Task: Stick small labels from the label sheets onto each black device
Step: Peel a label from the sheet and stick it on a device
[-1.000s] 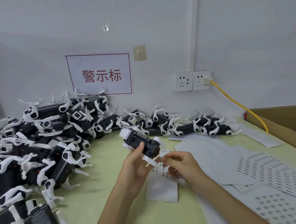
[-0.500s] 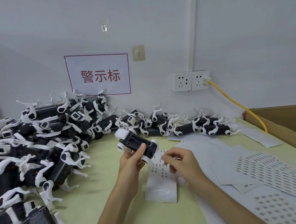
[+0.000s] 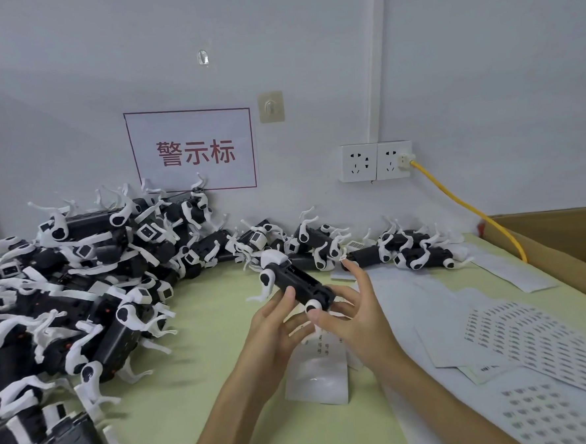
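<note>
The black device (image 3: 297,283) in work is held up off the green table (image 3: 207,364), right in front of the person and just above a small label sheet (image 3: 316,371). It is tilted so its long dark side faces the eyes, and I judge this to be the face meant to take a label. The left hand (image 3: 274,326) grips it from below, thumb laid over the top and fingers curled under, which steadies it against a press. The right hand (image 3: 357,310) is wide, fingers straight and spread, with its thumb by the white joint at the device's near end. Its index fingertip (image 3: 351,266) stands raised beside the device. A white speck at its tip may be a peeled label, though it is too small to tell from the white legs behind. The small sheet lies directly under both hands, probably to keep the reach for each label short. Larger label sheets (image 3: 532,337) spread out on the right-hand side. A heaped pile of devices (image 3: 83,286) sits to the left, on the holding hand's side, and a thinner row (image 3: 406,252) lines the wall. A cardboard box (image 3: 560,236) stands at the far right edge.
</note>
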`<action>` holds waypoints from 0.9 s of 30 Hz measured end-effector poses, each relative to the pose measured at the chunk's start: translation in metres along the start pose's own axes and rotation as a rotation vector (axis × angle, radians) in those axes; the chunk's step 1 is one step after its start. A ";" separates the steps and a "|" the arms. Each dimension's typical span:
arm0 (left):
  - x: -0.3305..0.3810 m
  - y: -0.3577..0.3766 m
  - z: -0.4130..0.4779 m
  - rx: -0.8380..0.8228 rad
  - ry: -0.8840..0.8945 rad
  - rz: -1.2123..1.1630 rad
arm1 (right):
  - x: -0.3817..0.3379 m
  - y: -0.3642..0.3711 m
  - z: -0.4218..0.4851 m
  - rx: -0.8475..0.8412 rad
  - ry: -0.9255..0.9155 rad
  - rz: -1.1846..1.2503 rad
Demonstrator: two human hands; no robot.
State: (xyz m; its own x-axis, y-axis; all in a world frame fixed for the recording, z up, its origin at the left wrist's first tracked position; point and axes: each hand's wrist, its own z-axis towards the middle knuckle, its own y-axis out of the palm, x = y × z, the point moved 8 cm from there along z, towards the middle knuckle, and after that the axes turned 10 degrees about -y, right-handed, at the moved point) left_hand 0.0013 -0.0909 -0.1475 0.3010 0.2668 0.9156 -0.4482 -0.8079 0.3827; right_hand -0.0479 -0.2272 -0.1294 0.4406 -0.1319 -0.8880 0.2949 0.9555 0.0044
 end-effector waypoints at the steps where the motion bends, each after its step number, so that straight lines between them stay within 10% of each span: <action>1: 0.000 0.001 -0.001 -0.018 -0.015 -0.023 | 0.000 -0.001 0.001 0.008 0.020 0.057; 18: -0.001 -0.007 -0.004 0.048 -0.006 -0.507 | -0.026 -0.021 0.007 0.115 -0.155 0.054; 27: 0.010 -0.005 -0.008 -0.043 0.081 -0.564 | -0.005 0.047 -0.022 -0.341 0.249 0.520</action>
State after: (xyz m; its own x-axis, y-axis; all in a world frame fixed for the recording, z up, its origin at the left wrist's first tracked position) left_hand -0.0004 -0.0802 -0.1390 0.4387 0.6917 0.5736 -0.2708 -0.5069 0.8184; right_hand -0.0548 -0.1757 -0.1344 0.2323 0.3944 -0.8891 -0.2058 0.9133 0.3514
